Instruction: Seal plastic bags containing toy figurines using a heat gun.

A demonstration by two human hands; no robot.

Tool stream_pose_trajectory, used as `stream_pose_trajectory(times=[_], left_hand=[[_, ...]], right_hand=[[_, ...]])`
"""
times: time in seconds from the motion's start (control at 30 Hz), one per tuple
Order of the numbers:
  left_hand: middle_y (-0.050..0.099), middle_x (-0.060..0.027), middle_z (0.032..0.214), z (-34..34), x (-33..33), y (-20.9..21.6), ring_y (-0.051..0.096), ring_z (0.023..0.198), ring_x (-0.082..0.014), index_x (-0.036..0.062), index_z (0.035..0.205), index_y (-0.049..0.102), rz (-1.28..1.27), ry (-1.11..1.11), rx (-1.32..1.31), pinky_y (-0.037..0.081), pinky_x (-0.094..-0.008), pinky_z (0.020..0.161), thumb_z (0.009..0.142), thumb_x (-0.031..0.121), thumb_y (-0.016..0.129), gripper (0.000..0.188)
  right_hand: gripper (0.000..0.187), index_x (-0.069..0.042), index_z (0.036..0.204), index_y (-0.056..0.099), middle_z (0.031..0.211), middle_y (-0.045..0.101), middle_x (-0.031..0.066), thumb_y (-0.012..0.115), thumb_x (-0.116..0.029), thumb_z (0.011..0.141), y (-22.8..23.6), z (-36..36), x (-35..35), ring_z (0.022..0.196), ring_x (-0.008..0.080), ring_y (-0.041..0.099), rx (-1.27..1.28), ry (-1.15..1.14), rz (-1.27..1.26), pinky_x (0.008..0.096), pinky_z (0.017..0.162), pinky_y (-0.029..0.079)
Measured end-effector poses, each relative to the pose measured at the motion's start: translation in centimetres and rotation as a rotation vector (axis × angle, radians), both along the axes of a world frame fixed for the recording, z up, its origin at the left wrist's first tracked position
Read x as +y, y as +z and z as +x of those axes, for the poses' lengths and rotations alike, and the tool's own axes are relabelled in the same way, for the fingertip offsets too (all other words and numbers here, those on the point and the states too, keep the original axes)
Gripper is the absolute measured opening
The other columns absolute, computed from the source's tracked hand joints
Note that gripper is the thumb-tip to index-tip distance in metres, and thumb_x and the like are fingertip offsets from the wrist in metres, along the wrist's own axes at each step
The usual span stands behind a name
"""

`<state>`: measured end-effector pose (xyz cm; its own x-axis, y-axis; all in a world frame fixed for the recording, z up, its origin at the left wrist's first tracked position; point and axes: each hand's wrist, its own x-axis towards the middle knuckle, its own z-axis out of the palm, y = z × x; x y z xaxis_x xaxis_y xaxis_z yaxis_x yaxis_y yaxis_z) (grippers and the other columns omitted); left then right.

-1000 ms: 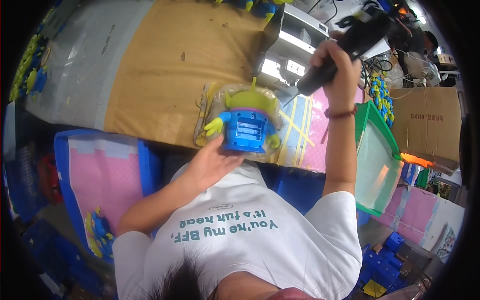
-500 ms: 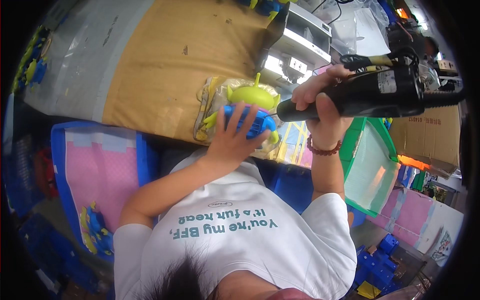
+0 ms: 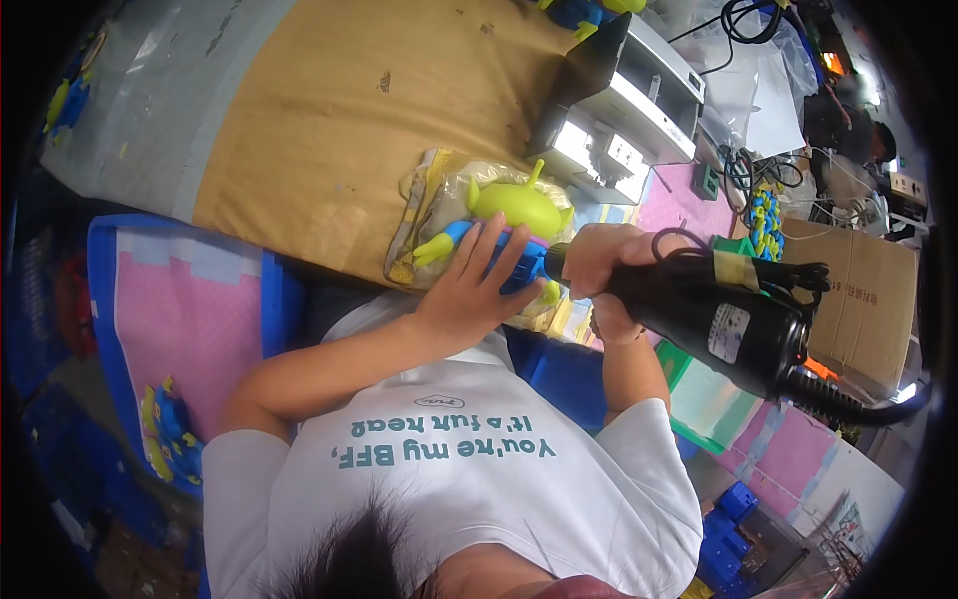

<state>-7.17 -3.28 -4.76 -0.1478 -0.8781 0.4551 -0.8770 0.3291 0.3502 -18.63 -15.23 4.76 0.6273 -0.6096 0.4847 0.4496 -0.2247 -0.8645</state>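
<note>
A toy figure (image 3: 519, 208) with a lime-green head, antenna and ears and a blue body lies on a plastic-covered pad at the table's near edge. My left hand (image 3: 469, 290) rests across its blue body, fingers spread and stretched, touching it without closing round it. In my right hand (image 3: 599, 262) is a black electric screwdriver (image 3: 689, 304), with my fingers wrapped round its front end. It tilts down to the left, its nose at the right side of the blue body. The tool's tip is hidden.
A grey-white boxy device (image 3: 639, 90) stands on the tan-covered table (image 3: 329, 140) beyond the toy. At left, a blue bin (image 3: 185, 270) lined with pink holds more toys. Right of me are a green tray (image 3: 714, 404) and a cardboard box (image 3: 848, 290). Cables lie at far right.
The screwdriver's nose has come closer to the toy's body, and its back end has swung down towards me. My left hand stays on the toy. The view has shifted slightly.
</note>
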Motion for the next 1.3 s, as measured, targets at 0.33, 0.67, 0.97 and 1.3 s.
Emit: stream_pose_trajectory(times=[0.33, 0.67, 0.97, 1.3], left_hand=[[0.035, -0.0265, 0.143, 0.0, 0.0, 0.2, 0.031, 0.131, -0.0513, 0.0242, 0.109, 0.066, 0.014, -0.017, 0.024, 0.032, -0.0566, 0.107, 0.078, 0.021, 0.060, 0.032], [0.032, -0.0268, 0.145, -0.1, 0.2, -0.1, 0.028, 0.133, -0.0512, 0.0243, 0.117, 0.061, -0.025, -0.016, 0.010, 0.030, -0.0579, 0.107, 0.078, 0.024, 0.065, 0.039], [0.033, -0.0235, 0.146, 2.6, 2.6, 2.7, 0.029, 0.135, -0.0444, 0.0175, 0.133, 0.051, 0.077, 0.018, 0.151, 0.023, -0.0600, 0.107, 0.075, 0.034, 0.074, 0.064], [0.051, -0.0227, 0.132, 5.0, 2.2, -3.7, 0.050, 0.121, -0.0373, -0.0003, 0.134, 0.046, -0.012, 0.219, 0.709, 0.040, -0.0388, 0.101, 0.093, 0.026, 0.058, 0.050]], right_hand=[[0.049, -0.004, 0.112, 0.053, 0.076, 0.058, 0.0072, 0.063, 0.010, 0.067, -0.8, -0.1, -1.6, 0.066, 0.0209, 0.059, -0.140, 0.204, 0.015, 0.0295, 0.058, 0.049], [0.041, -0.004, 0.109, 0.037, 0.083, 0.055, 0.0099, 0.057, 0.010, 0.076, -0.7, -1.1, -0.7, 0.070, 0.0197, 0.057, 0.016, 0.094, -0.100, 0.0325, 0.062, 0.049], [0.030, 0.001, 0.104, 0.046, 0.069, 0.057, 0.0097, 0.061, 0.001, 0.077, 6.2, -2.0, -4.3, 0.059, 0.0197, 0.057, -0.113, -0.332, 0.080, 0.0360, 0.062, 0.051], [0.025, 0.007, 0.097, 0.052, 0.068, 0.060, 0.0115, 0.065, -0.002, 0.078, 3.5, 0.9, -12.7, 0.059, 0.0213, 0.060, 0.132, -0.536, 0.086, 0.0317, 0.058, 0.050]])
